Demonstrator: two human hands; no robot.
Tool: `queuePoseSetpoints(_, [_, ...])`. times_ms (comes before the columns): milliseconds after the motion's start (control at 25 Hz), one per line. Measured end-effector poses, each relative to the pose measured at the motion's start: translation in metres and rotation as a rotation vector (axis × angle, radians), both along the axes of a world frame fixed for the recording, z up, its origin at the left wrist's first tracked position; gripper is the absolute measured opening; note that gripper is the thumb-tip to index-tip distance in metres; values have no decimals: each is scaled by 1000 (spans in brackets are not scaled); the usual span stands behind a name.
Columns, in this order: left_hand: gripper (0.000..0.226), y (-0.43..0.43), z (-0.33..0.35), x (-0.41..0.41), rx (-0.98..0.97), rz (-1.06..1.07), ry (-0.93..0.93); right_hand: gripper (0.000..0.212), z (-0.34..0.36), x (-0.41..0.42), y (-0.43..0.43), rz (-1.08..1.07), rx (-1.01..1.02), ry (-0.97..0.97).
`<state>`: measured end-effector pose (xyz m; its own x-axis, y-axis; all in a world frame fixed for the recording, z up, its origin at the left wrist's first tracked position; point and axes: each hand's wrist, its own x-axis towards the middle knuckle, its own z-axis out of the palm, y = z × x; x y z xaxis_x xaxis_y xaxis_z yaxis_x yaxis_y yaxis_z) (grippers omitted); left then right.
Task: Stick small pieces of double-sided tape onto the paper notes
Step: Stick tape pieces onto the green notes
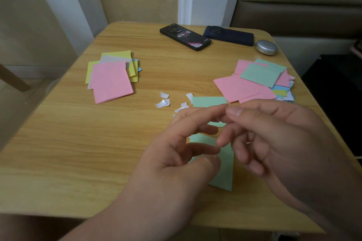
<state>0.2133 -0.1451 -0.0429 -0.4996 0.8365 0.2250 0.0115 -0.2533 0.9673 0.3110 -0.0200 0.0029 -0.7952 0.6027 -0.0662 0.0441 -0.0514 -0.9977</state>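
Hands meet above the near part of the tabletop [78, 143]. Left hand [176, 154]: forefinger stretched forward, its tip touching the right thumb; the other fingers are loosely curled, and the thumb is tucked low and apart from the forefinger. Right hand [278, 139]: thumb and forefinger are drawn together at the tips, the remaining fingers bent under the palm. Whether either hand has a piece of tape between its fingertips cannot be told; the contact point is blurred and too small to read.

Green note [225, 170] lies flat directly under both hands, mostly covered by them, with its near corner showing just below the left thumb. More green paper shows just beyond the fingertips; whether it is the same sheet is unclear.

White scraps [162, 102], small and curled, are scattered just beyond the left hand's fingertips.

Left pile [111, 82] of notes, pink on top with yellow and white beneath, sits well beyond and to the left of the left hand. Right pile [242, 88], pink and green on top, sits just beyond the right hand.

Far past both hands: black phone [185, 37], dark blue phone [229, 35] and a silver oval case [266, 47].
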Motion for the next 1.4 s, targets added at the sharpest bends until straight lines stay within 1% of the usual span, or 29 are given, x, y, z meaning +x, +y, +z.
queuePoseSetpoints(160, [63,0,0,2,2,22,37,10,-2,1,0,12,-9,10])
queuePoseSetpoints(280, [63,0,-1,3,8,30,39,20,-5,2,2,1,-32,17])
queuePoseSetpoints(360, [63,0,-1,3,9,35,41,23,-5,2,3,-9,-54,13])
queuePoseSetpoints(400, [63,0,-1,3,5,37,51,20,-5,1,2,-5,-67,17])
queuePoseSetpoints(480, [65,0,-1,4,-7,44,76,9,-4,1,2,14,-87,30])
queuePoseSetpoints(600, [66,0,0,4,-7,48,96,19,-3,2,1,30,-61,24])
queuePoseSetpoints(680, [66,0,0,4,-6,47,98,20,-3,1,0,18,-40,23])
queuePoseSetpoints(800, [64,0,0,3,-5,47,73,11,-4,0,-1,-6,-10,18])
queuePoseSetpoints(880, [62,0,0,3,2,48,40,13,-7,0,1,-21,13,10])
queuePoseSetpoints(960, [62,0,1,4,4,40,21,7,-9,0,2,-7,59,23])
queuePoseSetpoints(1040, [63,0,4,5,4,19,21,10,-9,1,2,0,206,49])
queuePoseSetpoints(1160, [64,-2,6,5,-3,-22,1,8,-7,5,3,-48,614,47])
queuePoseSetpoints(1280, [67,-4,5,3,-30,-84,-44,12,-1,7,8,-32,1029,-43])
queuePoseSetpoints(1320, [69,-4,5,3,-34,-105,-58,14,0,7,10,-26,1102,-80])
queuePoseSetpoints(1400, [72,-4,3,2,-23,-137,-95,14,3,6,12,-22,1145,-114])
